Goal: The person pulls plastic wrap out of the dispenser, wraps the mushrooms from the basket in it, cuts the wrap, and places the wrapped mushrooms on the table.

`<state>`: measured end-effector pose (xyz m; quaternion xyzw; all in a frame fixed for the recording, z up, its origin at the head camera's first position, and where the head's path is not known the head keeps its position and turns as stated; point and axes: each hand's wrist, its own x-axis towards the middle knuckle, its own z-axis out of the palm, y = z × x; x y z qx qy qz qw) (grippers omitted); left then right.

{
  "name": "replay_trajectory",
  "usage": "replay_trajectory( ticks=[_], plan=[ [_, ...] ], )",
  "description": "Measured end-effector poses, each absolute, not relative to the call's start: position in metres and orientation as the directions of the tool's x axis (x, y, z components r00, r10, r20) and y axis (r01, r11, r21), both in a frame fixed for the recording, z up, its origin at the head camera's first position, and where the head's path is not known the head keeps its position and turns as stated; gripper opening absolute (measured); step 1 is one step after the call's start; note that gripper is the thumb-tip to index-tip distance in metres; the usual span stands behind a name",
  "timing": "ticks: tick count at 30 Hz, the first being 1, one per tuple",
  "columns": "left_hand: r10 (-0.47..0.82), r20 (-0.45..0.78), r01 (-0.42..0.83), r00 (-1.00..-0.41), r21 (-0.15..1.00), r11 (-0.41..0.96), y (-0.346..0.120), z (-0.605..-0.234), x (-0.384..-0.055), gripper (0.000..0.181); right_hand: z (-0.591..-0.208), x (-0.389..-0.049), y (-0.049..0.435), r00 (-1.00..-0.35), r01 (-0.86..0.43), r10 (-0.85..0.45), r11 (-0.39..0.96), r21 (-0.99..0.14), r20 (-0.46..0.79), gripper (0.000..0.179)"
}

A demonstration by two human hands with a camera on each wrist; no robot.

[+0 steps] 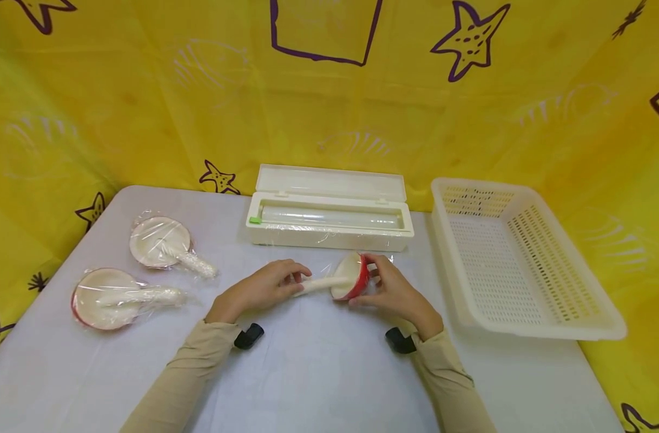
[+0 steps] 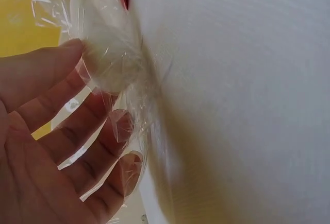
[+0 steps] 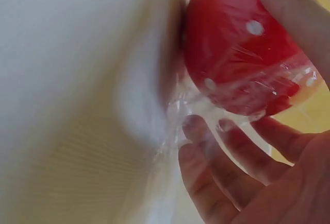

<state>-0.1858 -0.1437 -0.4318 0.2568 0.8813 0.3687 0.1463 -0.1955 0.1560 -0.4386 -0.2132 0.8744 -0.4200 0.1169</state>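
A toy mushroom (image 1: 338,281) with a red, white-dotted cap and a cream stem lies on its side between both hands. Clear cling film covers its cap (image 3: 242,44) and gathers in loose folds around the stem end (image 2: 111,64). My left hand (image 1: 264,290) holds the stem end with thumb and fingers, some of them behind the film. On the other side my right hand (image 1: 392,288) grips the cap, thumb and fingers curved around it. Behind them stands a white cling film box (image 1: 329,239), lid up, with a film roll (image 1: 329,217) inside.
Two film-wrapped mushrooms, one farther back (image 1: 159,240) and one nearer (image 1: 106,299), lie at the left of the white table (image 1: 308,379). At the right sits a white plastic basket (image 1: 546,329). A yellow patterned cloth (image 1: 329,102) hangs behind the table.
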Motion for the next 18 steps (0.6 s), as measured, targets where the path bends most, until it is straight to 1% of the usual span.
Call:
replay_trajectory(
  ticks=[6,13,18],
  plan=[
    [0.567,-0.063,0.357,-0.821,0.719,0.597,-0.145,-0.429,-0.186,0.024,-0.433,-0.195,0.159,-0.879,-0.276,-0.476,0.546,-0.791,-0.022,0.096],
    [0.567,-0.063,0.368,-0.821,0.701,0.611,-0.146,-0.426,-0.185,0.024,-0.429,-0.196,0.165,-0.857,-0.307,-0.515,0.546,-0.780,-0.023,0.100],
    [0.573,-0.089,0.353,-0.814,0.708,0.611,-0.146,-0.427,-0.185,0.023,-0.427,-0.196,0.166,-0.837,-0.298,-0.544,0.540,-0.787,-0.056,0.094]
  ],
)
